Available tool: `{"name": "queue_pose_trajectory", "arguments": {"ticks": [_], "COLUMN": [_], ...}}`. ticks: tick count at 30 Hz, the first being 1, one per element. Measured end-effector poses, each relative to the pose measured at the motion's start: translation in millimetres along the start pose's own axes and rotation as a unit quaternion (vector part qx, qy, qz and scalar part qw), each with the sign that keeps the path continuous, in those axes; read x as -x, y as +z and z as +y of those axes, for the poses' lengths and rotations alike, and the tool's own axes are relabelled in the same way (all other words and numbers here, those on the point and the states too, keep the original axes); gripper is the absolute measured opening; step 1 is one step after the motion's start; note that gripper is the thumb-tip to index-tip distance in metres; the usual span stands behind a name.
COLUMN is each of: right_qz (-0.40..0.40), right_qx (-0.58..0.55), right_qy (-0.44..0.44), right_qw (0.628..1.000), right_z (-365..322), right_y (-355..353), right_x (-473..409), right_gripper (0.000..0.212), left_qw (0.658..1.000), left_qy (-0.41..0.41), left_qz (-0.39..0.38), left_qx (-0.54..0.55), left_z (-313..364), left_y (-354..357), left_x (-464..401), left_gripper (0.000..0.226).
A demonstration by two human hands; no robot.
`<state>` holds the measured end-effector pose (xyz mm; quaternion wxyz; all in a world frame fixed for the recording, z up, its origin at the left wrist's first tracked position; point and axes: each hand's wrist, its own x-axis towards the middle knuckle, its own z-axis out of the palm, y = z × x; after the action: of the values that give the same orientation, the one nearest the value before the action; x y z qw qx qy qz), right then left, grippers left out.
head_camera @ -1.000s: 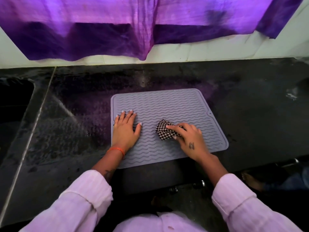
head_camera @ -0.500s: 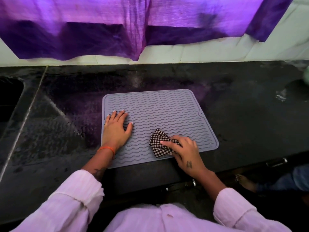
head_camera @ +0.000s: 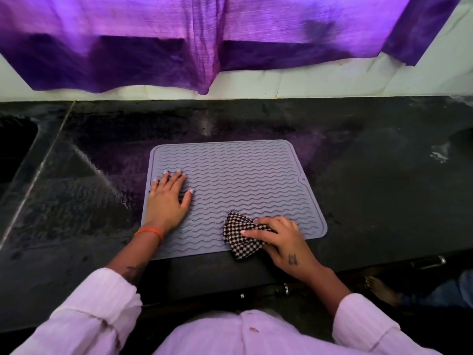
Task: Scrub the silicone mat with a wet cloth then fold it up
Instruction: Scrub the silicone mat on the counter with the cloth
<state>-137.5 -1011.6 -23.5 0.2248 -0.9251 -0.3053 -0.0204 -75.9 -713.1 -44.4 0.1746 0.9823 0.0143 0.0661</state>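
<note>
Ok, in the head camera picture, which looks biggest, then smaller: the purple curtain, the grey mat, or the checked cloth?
1. purple curtain, though it hangs farther away
2. grey mat
3. checked cloth, bunched under the right hand

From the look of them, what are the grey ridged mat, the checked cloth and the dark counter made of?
Grey rectangular ridged mat: looks like matte silicone or rubber, with moulded wavy ridges and rounded corners. Black-and-white checked cloth: woven fabric, crumpled in soft folds under the right hand. Dark counter: probably polished stone, speckled and reflecting light, with wet-looking smears.
</note>
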Motion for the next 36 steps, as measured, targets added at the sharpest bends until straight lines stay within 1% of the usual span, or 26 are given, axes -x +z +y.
{"name": "queue_pose_trajectory", "arguments": {"ticks": [2, 5, 7, 10, 13, 16, 18, 21, 24, 27, 29, 32, 34, 36], "right_qz": [0.019, 0.052, 0.034, -0.001, 0.013, 0.015, 0.007, -0.019, 0.013, 0.02, 0.008, -0.025, -0.012, 0.008], "right_qx": [-0.006, 0.007, 0.019, -0.001, -0.013, 0.021, 0.026, -0.016, -0.043, 0.024, 0.045, 0.007, -0.008, 0.029], "right_qy": [-0.003, 0.021, 0.019, 0.002, 0.015, 0.033, 0.029, 0.013, 0.027, 0.063, 0.054, 0.025, 0.021, 0.035], "right_qw": [1.0, 0.998, 0.999, 1.0, 1.0, 0.999, 0.999, 1.0, 0.999, 0.998, 0.997, 0.999, 1.0, 0.999], "right_z": [8, 17, 18, 24, 34, 36, 38, 47, 56, 54, 57, 70, 78, 76], "right_y": [-3, -2, -3, -14, -20, -12, -9, -18, -24, -16, -12, -22, -26, -22], "right_x": [3, 13, 13, 0, -9, -10, -11, -23, -46, -62, -64, -72, -85, -95], "right_gripper": [0.044, 0.043, 0.043, 0.051, 0.054, 0.05, 0.052, 0.058, 0.058, 0.054, 0.054, 0.059, 0.06, 0.058], "left_qw": [1.0, 0.999, 0.999, 0.999, 0.999, 0.998, 0.998, 0.998, 0.999, 0.999, 0.999, 0.999, 0.999, 0.999], "left_qy": [-0.014, -0.042, -0.043, -0.022, -0.021, -0.02, -0.022, -0.019, -0.018, -0.02, -0.019, -0.019, -0.019, -0.02], "left_qz": [-0.009, -0.012, -0.02, -0.033, -0.039, -0.043, -0.037, -0.032, -0.028, -0.022, -0.017, -0.011, -0.008, -0.004], "left_qx": [0.005, 0.009, 0.003, 0.001, -0.006, -0.038, -0.046, -0.048, -0.042, -0.041, -0.039, -0.037, -0.04, -0.04], "left_z": [2, 13, 23, 38, 43, 44, 44, 43, 44, 44, 43, 44, 44, 44], "left_y": [0, 4, 8, 14, 18, 25, 27, 29, 29, 28, 28, 29, 29, 29], "left_x": [-2, -5, -9, -18, -26, -26, -28, -27, -26, -26, -26, -26, -27, -27], "left_gripper": [0.052, 0.051, 0.053, 0.054, 0.057, 0.063, 0.069, 0.073, 0.072, 0.07, 0.07, 0.074, 0.075, 0.075]}}
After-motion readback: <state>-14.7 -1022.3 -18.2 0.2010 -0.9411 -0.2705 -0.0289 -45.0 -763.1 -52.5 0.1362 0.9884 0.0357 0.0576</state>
